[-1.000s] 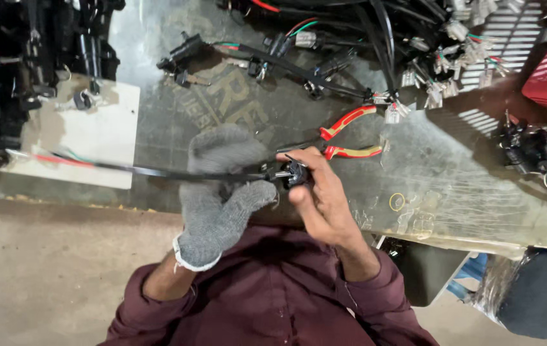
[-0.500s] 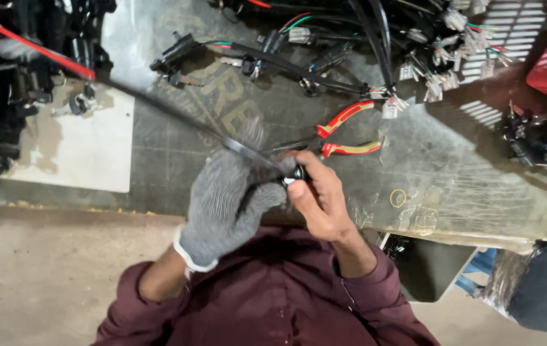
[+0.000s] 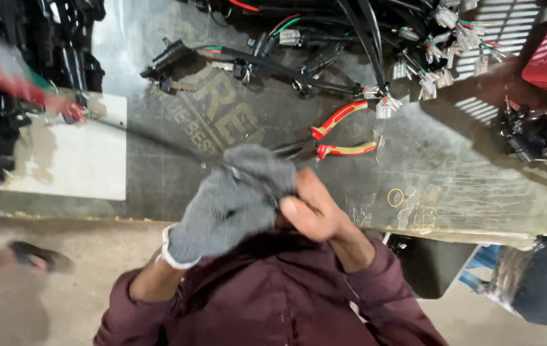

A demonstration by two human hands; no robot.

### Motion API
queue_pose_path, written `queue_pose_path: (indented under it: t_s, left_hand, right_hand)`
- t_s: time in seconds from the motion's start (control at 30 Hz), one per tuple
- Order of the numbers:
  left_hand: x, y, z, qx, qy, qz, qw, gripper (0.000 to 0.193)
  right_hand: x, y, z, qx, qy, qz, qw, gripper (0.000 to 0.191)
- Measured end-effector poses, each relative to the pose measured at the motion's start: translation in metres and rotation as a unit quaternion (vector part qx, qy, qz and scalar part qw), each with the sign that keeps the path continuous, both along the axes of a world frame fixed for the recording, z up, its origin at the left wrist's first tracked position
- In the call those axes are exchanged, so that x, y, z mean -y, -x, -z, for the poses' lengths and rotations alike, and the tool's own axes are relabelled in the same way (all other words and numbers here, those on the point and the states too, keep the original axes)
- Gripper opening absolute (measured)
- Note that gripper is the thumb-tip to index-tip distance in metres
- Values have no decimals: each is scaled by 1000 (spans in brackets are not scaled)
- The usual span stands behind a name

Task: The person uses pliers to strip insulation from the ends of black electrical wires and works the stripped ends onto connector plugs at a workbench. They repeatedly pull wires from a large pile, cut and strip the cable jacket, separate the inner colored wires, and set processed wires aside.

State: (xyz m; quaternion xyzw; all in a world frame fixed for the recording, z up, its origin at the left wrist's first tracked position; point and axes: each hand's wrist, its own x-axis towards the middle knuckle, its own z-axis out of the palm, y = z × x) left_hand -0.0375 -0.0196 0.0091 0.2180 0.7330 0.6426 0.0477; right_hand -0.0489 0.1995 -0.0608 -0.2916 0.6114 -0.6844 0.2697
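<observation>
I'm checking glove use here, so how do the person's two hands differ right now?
The left hand wears a grey knit glove; the right hand is bare. The left hand is closed around a thin black cable that runs off to the left; the right hand presses against the glove, and what it holds is hidden. Both sit together at the bench edge, with maroon sleeves.

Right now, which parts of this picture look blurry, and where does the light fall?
Head view: the gloved left hand and the red-tipped cable at far left smear with motion; the pliers stay sharp; striped light patches cross the bench on the right.
</observation>
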Motion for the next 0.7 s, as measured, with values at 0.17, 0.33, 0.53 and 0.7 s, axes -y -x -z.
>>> queue_pose_path:
  t_s: [0.17, 0.33, 0.53, 0.7]
  left_hand:
    - [1, -9, -2, -20, -64, -11, 998, 22]
    - [-15, -20, 5, 0, -48, -114, 992, 17]
    - [-18, -11, 28, 50, -29, -159, 986, 33]
    - [-14, -23, 45, 182, -153, -229, 944, 33]
  right_hand:
    - [-15, -22, 29, 225, 126, -118, 959, 58]
    - [-4, -48, 78, 179, 123, 57, 974, 69]
    - [28, -26, 39, 82, -139, 363, 918, 55]
    - [8, 24, -48, -460, -239, 206, 830, 79]
